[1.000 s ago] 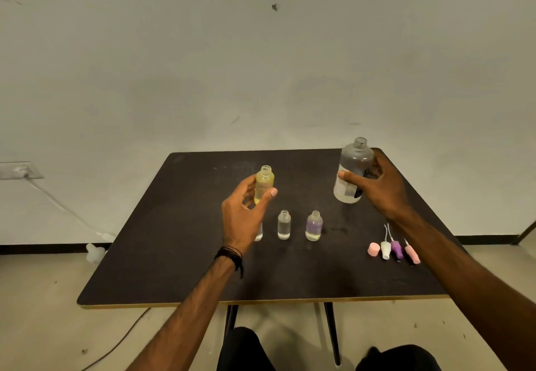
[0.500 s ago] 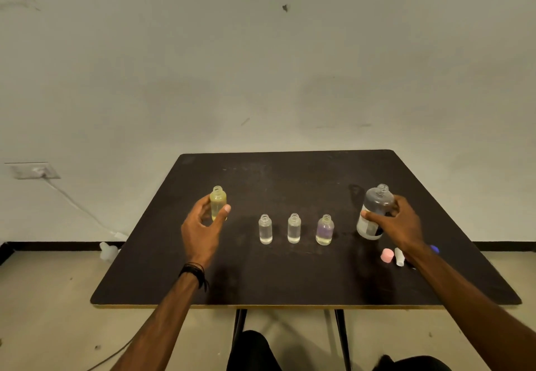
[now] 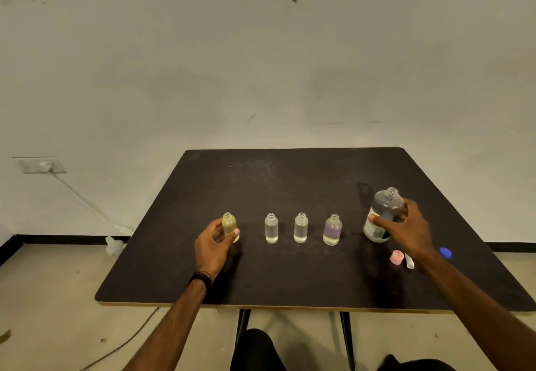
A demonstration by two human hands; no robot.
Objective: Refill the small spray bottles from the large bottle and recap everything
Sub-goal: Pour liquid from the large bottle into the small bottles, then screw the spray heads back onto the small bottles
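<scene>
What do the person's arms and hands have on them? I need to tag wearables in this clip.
Both forearms are bare, with no sleeves showing. The left hand has a thin black band, like stacked cords, around its wrist. The right hand shows no glove, ring or watch, and its wrist is bare. Neither hand wears a glove.

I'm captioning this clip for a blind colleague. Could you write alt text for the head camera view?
A person's left hand holds a small yellow bottle and the right hand grips a large clear bottle, both standing uncapped on a dark table. Between them stand three more open small bottles; loose caps lie near the right wrist.
</scene>
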